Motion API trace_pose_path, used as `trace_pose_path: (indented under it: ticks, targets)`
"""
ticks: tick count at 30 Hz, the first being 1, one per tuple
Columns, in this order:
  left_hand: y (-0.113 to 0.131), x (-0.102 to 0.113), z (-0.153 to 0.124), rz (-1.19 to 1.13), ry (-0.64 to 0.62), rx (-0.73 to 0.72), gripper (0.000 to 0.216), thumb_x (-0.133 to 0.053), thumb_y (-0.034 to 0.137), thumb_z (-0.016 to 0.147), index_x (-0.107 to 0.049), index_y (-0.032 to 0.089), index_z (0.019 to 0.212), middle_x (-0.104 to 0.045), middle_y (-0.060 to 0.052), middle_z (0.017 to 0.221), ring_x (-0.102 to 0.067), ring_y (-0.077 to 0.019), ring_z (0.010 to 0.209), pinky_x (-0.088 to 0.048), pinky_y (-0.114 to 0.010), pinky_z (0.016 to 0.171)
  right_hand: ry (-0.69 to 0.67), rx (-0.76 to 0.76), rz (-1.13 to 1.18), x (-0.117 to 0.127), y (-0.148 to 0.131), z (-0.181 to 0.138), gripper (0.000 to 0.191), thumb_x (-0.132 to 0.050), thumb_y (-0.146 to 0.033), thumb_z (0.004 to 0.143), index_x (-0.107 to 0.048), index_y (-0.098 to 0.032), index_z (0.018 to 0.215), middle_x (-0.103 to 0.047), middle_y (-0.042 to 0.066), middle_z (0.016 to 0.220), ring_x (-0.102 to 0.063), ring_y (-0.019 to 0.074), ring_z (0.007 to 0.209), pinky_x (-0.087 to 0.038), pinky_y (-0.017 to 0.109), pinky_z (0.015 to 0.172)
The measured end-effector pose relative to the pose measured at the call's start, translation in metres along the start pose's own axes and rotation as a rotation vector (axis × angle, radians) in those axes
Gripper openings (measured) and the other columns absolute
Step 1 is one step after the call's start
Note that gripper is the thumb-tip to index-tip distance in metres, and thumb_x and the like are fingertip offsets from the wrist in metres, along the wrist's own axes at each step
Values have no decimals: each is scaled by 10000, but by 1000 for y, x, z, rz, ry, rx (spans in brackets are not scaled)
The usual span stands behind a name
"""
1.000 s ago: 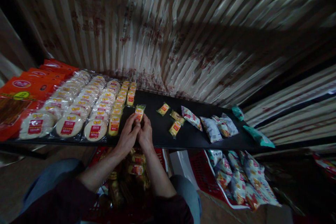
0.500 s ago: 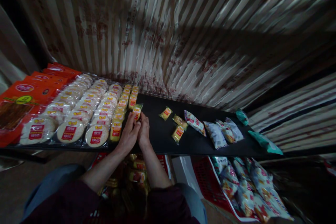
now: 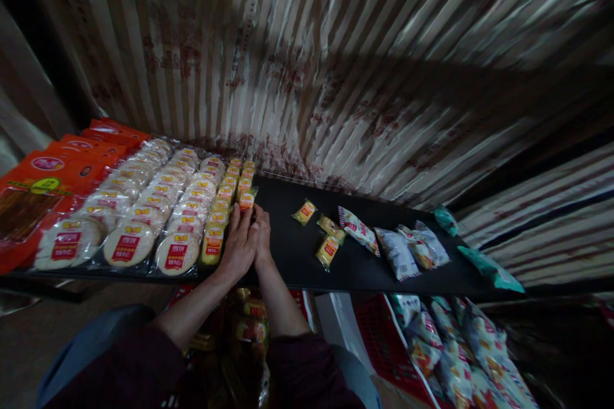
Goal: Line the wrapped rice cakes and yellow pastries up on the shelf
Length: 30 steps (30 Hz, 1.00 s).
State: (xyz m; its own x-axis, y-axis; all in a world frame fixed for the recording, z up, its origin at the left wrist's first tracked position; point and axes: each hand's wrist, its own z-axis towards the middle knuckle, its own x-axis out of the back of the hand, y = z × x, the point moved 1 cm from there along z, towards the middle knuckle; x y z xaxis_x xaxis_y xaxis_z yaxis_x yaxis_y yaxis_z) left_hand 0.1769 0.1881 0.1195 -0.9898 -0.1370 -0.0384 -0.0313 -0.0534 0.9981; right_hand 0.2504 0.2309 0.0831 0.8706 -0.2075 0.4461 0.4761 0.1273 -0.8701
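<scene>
Side by side over the black shelf (image 3: 290,262), my left hand (image 3: 240,241) and my right hand (image 3: 261,236) close around a small yellow-wrapped snack (image 3: 247,199). The lower part of this pack is hidden by my fingers. It lies at the near end of the rightmost short row of like packs (image 3: 247,172). Left of my left hand runs a longer row of yellow packs (image 3: 212,243). Beyond it, several rows of round rice crackers (image 3: 175,252) in clear wrap overlap one another. To the right, 3 loose yellow packs (image 3: 304,211) lie on the shelf.
Flat orange bags (image 3: 45,169) fill the shelf's left end. White snack bags (image 3: 394,252) and green bags (image 3: 492,267) lie toward the right. Below the shelf, a red basket (image 3: 377,339) holds more bags, and yellow packs (image 3: 253,331) sit between my arms. A striped curtain (image 3: 297,96) hangs behind.
My hands have moved the yellow pack slightly away from me, down against the near end of the short right row. The view has shifted slightly.
</scene>
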Motion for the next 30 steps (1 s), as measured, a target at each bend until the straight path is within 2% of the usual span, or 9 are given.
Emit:
trace_pose_path:
  ticks: [4,8,12,14,19,22,30]
  targets:
    - [0,2,1,-50,2,-1,428,-570,321,753,-581,209,1166,-399,-94,1438,-123,-259,1420,-191,-408,1129,-1,-1,-20,-1,-3,4,388,-422,-168,807,-566,-234,1160,-574,69,1061,-513,200,1010,-424,338,920]
    - [-2,2,4,52,6,14,475,-546,352,771,-554,177,1212,-303,-119,1494,-143,-255,1417,-125,-401,1145,-5,-44,-30,1,-7,8,372,-394,-166,816,-603,-232,1116,-586,67,1012,-535,197,974,-423,341,922]
    - [-5,1,8,130,-13,19,542,-496,380,803,-491,141,1289,-195,-126,1534,-139,-254,1417,-65,-399,1154,-23,-10,-53,1,-6,11,413,-414,-143,794,-586,-244,1156,-610,55,1107,-506,207,1095,-385,357,975]
    - [-6,1,9,155,-13,9,545,-476,384,817,-479,137,1303,-193,-123,1536,-145,-254,1416,-71,-405,1155,-19,-3,-96,-1,-5,12,422,-416,-143,799,-574,-232,1180,-610,64,1154,-494,217,1135,-364,372,994]
    - [-10,2,13,221,-36,-12,538,-415,365,855,-448,123,1334,-205,-132,1530,-146,-244,1415,-88,-419,1157,-17,2,-202,-3,-5,13,421,-430,-145,817,-549,-252,1206,-631,45,1151,-544,199,1078,-340,372,1013]
    - [-14,3,15,297,-56,-21,547,-372,352,870,-420,95,1351,-205,-148,1527,-147,-247,1413,-98,-434,1155,-42,-15,-229,-4,-6,14,419,-434,-153,822,-537,-238,1219,-625,44,1157,-534,189,1088,-352,346,1004]
    - [-27,1,16,350,-53,-98,531,-339,360,886,-421,124,1354,-193,-111,1535,-109,-227,1418,-97,-440,1157,-52,-33,-282,-2,-14,15,423,-380,-179,864,-493,-159,1271,-601,104,1161,-514,214,1115,-385,356,970]
